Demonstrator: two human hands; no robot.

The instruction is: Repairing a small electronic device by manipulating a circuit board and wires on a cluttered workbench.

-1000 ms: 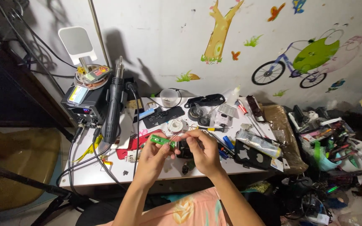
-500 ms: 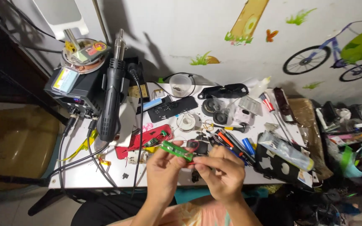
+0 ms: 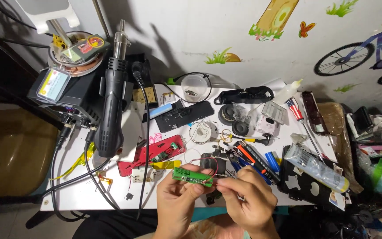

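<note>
My left hand (image 3: pixel 177 203) holds a small green circuit board (image 3: pixel 192 176) by its lower edge, just above the table's near edge. My right hand (image 3: pixel 247 200) pinches at the board's right end, where a thin red wire (image 3: pixel 209 160) loops up from it. Whether the fingers grip the wire or the board's end I cannot tell. A small black part (image 3: pixel 208 163) lies on the table right behind the board. A red plastic shell (image 3: pixel 153 152) with another small green board on it lies just to the left.
A black hot-air gun (image 3: pixel 111 110) rests against a rework station (image 3: pixel 63 88) at the back left, cables trailing over the white table (image 3: pixel 80 194). Screwdrivers and pens (image 3: pixel 255 159), a solder spool (image 3: pixel 202 131), a tube (image 3: pixel 317 168) and a black pouch (image 3: pixel 306 183) crowd the right.
The view has tilted down and closed in on the table. Both hands have stayed near the front edge, and the green board has been turned and lifted slightly between them.
</note>
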